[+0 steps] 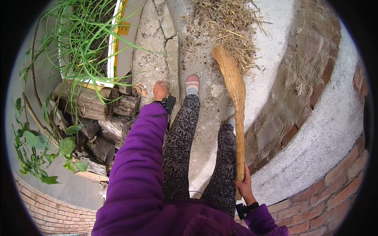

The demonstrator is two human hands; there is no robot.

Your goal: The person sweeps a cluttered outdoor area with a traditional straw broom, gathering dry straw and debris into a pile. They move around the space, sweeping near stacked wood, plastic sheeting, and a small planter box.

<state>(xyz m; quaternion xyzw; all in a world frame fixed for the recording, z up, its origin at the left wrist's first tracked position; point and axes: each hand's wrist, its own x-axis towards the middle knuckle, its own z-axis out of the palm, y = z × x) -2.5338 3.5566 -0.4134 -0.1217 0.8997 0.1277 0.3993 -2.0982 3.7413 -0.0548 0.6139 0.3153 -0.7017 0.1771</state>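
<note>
A straw broom [233, 80] is in my right hand [245, 186], whose fingers wrap round the lower end of its bound handle. The broom points away from me, and its fanned bristles touch the near edge of a heap of dry straw [226, 25] on the concrete. My left hand [160, 91] is out in front over the concrete ledge, with its fingers curled together; whatever they hold, if anything, is too small to make out. Just left of it lie some brown dry scraps [140, 89], next to the stacked logs.
At the far left, a white planter box [112, 47] of long green leaves [84, 43] stands above the stacked logs [92, 103]. A leafy vine [37, 141] hangs by the left wall. On the right runs a brick and plaster wall [301, 86]. My shoe [192, 82] stands on the path.
</note>
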